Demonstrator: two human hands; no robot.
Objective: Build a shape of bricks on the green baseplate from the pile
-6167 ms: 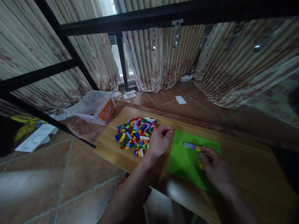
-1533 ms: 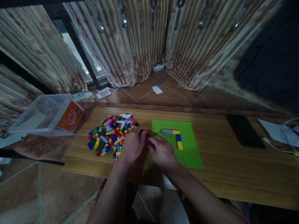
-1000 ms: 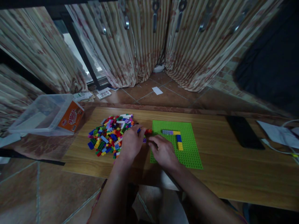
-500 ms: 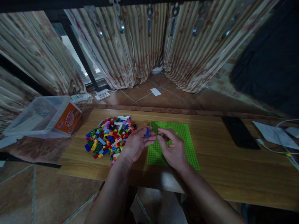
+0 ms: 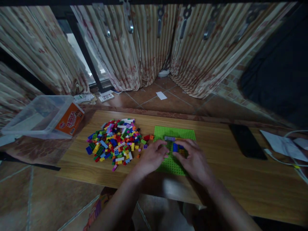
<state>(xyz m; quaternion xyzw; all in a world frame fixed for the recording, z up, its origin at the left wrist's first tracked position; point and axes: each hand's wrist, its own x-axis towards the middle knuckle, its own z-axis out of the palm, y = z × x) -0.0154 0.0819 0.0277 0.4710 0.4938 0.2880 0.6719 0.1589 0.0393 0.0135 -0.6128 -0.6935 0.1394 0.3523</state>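
Observation:
My right hand (image 5: 192, 157) bends over the green baseplate (image 5: 174, 168), its thumb and fingers closed around a blue brick (image 5: 175, 147). Whether that brick touches the plate cannot be made out. Behind the fingers, a row of grey-purple bricks (image 5: 169, 138) sits on the plate, with yellow and orange pieces partly covered by the hand. Over the plate's left edge is my left hand (image 5: 154, 155), fingers loosely bent and apart, with nothing visible in them. A heap of mixed toy bricks (image 5: 115, 141) lies to its left.
Several loose bricks, among them a purple one (image 5: 145, 146), lie between heap and plate. On the wooden table (image 5: 216, 183) at right are a black phone (image 5: 247, 141), white paper (image 5: 286, 141) and a cable. A clear plastic bin (image 5: 43, 115) stands beyond the table's left end.
The blue brick, earlier at my left hand, is now in my right hand, lower over the plate. My right hand moved right; my left shifted slightly right and turned palm down. The view shifted slightly.

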